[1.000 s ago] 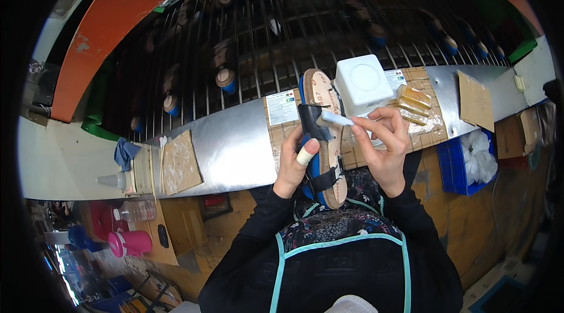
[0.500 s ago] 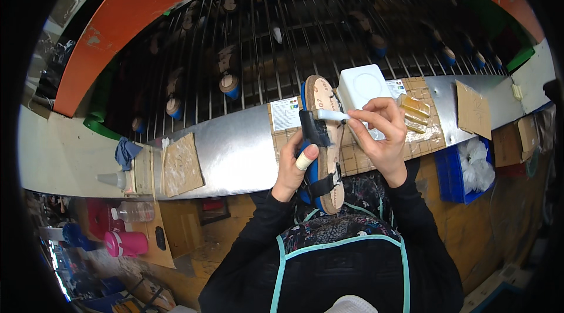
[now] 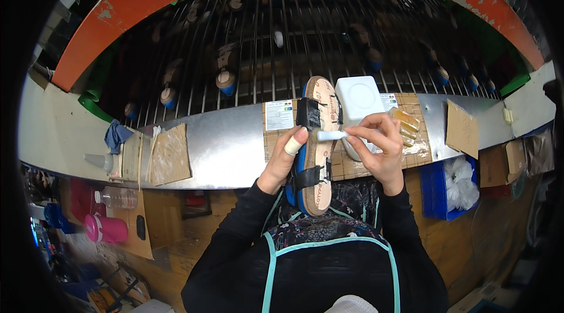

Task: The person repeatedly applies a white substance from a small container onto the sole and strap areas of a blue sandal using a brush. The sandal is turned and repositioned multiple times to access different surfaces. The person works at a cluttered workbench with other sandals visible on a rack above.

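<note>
A sandal [image 3: 322, 154] stands heel-to-toe upright in front of me, its tan sole side facing me, with a blue last behind it and black straps folded over its edges. My left hand [image 3: 283, 157] is closed round its left side, the taped thumb pressing near the edge. Between the thumb and fingers of my right hand [image 3: 379, 147] is pinched a short white brush-like tool [image 3: 332, 135]. The tool's broad end lies at the middle of the sole, just below the upper strap; I cannot tell whether it touches. Behind my right hand stands a white square container [image 3: 358, 98].
A metal ledge [image 3: 220, 148] crosses in front of me, with cardboard [image 3: 170, 155] on it. Beyond runs a rod rack [image 3: 258, 48] carrying several lasts. Yellow blocks [image 3: 405, 125] sit right of the container. A blue bin [image 3: 435, 192] with white bags stands lower right, a pink jug [image 3: 106, 228] lower left.
The white tool has gone from beside the upper strap down to the middle of the sole. The sandal has turned slightly more face-on, still in my left hand. The whole view has shifted a little.
</note>
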Action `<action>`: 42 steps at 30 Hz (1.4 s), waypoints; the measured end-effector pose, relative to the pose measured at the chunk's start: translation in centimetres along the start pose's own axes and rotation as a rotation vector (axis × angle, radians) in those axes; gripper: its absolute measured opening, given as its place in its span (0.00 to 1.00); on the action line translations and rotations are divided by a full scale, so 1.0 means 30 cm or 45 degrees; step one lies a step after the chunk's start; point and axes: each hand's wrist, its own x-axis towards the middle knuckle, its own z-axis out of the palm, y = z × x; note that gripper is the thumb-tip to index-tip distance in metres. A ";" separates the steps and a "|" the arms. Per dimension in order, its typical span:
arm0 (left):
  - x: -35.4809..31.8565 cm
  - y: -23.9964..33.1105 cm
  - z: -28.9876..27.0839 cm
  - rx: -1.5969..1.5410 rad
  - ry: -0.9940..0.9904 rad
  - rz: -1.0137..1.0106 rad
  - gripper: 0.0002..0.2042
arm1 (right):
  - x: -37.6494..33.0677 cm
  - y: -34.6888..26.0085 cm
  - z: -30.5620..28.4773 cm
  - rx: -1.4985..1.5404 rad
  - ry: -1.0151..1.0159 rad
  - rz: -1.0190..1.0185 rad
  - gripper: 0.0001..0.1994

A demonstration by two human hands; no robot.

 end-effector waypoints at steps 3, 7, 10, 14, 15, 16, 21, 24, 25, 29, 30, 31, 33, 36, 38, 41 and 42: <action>-0.001 0.005 0.012 -0.153 -0.036 -0.127 0.37 | -0.007 0.021 0.014 0.453 0.023 0.260 0.08; -0.015 0.004 0.037 -0.231 0.038 -0.099 0.35 | -0.043 0.017 0.051 0.161 0.187 0.339 0.07; -0.022 0.001 0.046 -0.256 0.126 -0.056 0.33 | -0.096 -0.032 0.060 0.339 0.087 0.470 0.07; -0.024 -0.004 0.054 -0.242 0.211 0.010 0.32 | -0.127 -0.076 0.062 0.508 0.045 0.539 0.06; -0.027 -0.007 0.059 -0.227 0.241 0.038 0.31 | -0.127 -0.082 0.067 0.499 0.047 0.536 0.06; -0.034 -0.008 0.061 -0.213 0.263 0.042 0.30 | -0.125 -0.087 0.077 0.478 0.084 0.531 0.07; -0.041 -0.017 0.053 -0.136 0.268 0.029 0.30 | -0.096 -0.086 0.104 0.198 0.134 0.461 0.09; -0.032 -0.033 0.036 -0.041 0.283 0.059 0.33 | -0.079 -0.083 0.110 0.023 0.164 0.349 0.10; -0.031 -0.037 0.026 -0.021 0.271 0.068 0.33 | -0.074 -0.081 0.112 -0.049 0.174 0.296 0.10; -0.024 -0.050 -0.004 0.067 0.259 0.125 0.34 | -0.058 -0.070 0.116 -0.233 0.233 0.109 0.11; -0.023 -0.051 -0.009 0.085 0.260 0.118 0.34 | -0.054 -0.066 0.119 -0.224 0.252 0.092 0.11; -0.021 -0.050 -0.014 0.104 0.258 0.123 0.34 | -0.052 -0.062 0.122 -0.214 0.269 0.073 0.11; -0.019 -0.043 -0.020 0.118 0.250 0.123 0.33 | -0.050 -0.051 0.119 -0.086 0.224 0.117 0.10; -0.016 -0.024 -0.029 0.112 0.229 0.104 0.32 | -0.059 -0.038 0.101 0.030 0.099 0.182 0.10; -0.012 -0.010 -0.033 0.124 0.219 0.083 0.32 | -0.069 -0.032 0.092 0.066 0.034 0.207 0.09; -0.012 0.000 -0.022 -0.001 0.251 0.079 0.28 | -0.081 -0.029 0.086 0.109 -0.003 0.222 0.09; -0.010 0.003 -0.021 0.035 0.274 0.090 0.28 | -0.085 -0.030 0.085 0.129 -0.011 0.234 0.09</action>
